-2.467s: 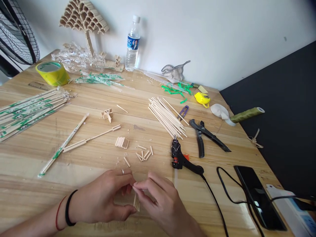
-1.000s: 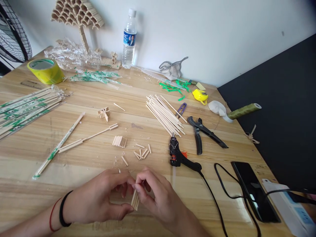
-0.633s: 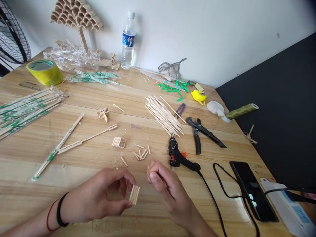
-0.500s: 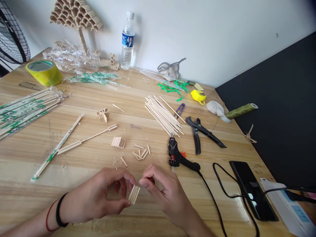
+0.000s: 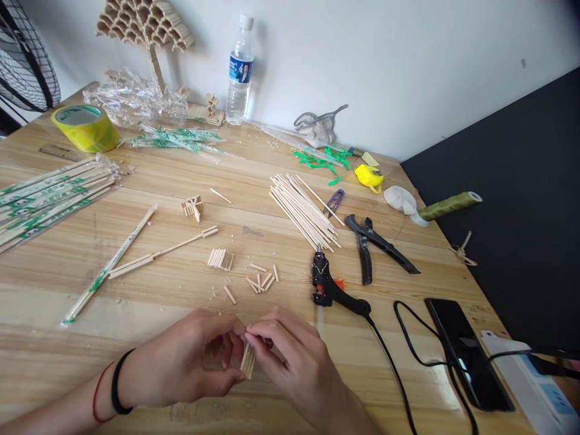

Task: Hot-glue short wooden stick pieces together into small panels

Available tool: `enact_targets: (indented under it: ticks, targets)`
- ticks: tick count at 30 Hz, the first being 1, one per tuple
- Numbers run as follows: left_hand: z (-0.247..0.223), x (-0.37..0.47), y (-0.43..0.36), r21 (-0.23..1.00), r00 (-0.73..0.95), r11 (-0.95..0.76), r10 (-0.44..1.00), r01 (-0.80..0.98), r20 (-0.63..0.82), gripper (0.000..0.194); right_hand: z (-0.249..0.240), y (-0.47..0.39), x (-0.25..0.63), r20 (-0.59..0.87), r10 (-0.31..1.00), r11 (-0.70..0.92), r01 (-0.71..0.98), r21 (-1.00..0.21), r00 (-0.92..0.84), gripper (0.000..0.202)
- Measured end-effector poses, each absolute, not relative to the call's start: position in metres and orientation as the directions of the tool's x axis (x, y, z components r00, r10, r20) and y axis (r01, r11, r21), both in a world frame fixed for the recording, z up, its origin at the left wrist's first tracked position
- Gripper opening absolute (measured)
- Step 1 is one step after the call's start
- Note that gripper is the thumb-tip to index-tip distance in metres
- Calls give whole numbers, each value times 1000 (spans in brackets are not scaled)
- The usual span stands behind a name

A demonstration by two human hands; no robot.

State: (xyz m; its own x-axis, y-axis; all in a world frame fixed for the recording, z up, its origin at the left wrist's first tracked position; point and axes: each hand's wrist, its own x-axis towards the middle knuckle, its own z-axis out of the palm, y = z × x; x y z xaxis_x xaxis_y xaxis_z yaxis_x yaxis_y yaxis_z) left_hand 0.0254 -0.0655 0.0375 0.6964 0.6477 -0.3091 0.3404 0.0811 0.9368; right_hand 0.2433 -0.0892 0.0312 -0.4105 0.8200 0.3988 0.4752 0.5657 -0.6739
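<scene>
Between its thumb and fingers, my left hand (image 5: pixel 190 356) holds a small panel of short wooden sticks (image 5: pixel 247 364) set side by side, tilted above the table. The fingers of my right hand (image 5: pixel 301 365) are pinched together at the panel's upper end and meet my left fingertips. Whatever lies in that pinch is hidden. Beyond my hands lie several loose short stick pieces (image 5: pixel 265 281) and a small block of short sticks (image 5: pixel 221 259). A black glue gun (image 5: pixel 322 281) rests on the table to the right, its nozzle pointing away from me.
Long thin sticks (image 5: pixel 306 211) lie in a pile near purple snips (image 5: pixel 334 202) and black cutters (image 5: pixel 366 241). A phone (image 5: pixel 469 353) and cables are at right. Wrapped sticks (image 5: pixel 49 196), yellow tape (image 5: pixel 86 130) and a water bottle (image 5: pixel 239 72) stand or lie farther back.
My right hand has moved left, so its pinched fingers now touch the panel's upper end and cover part of it. My left hand still holds the panel. The view has shifted slightly.
</scene>
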Motion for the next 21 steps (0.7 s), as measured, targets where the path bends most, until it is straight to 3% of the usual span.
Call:
enact_targets:
  ticks: [4, 11, 16, 21]
  targets:
    - [39, 26, -66, 928, 694, 50, 649, 370, -312, 12, 33, -89, 241, 407, 794, 605, 518, -604, -452, 18]
    - [40, 24, -67, 929, 715, -10, 641, 371, -279, 14, 29, -89, 240, 319, 825, 541, 490, -683, -465, 19]
    - [42, 24, -67, 941, 742, -9, 617, 340, -262, 20, 34, -87, 245, 50, 891, 247, 389, -887, -452, 11]
    - [44, 23, -66, 949, 747, 20, 612, 315, -261, 22, 39, -87, 251, -154, 863, -36, 245, -969, -481, 9]
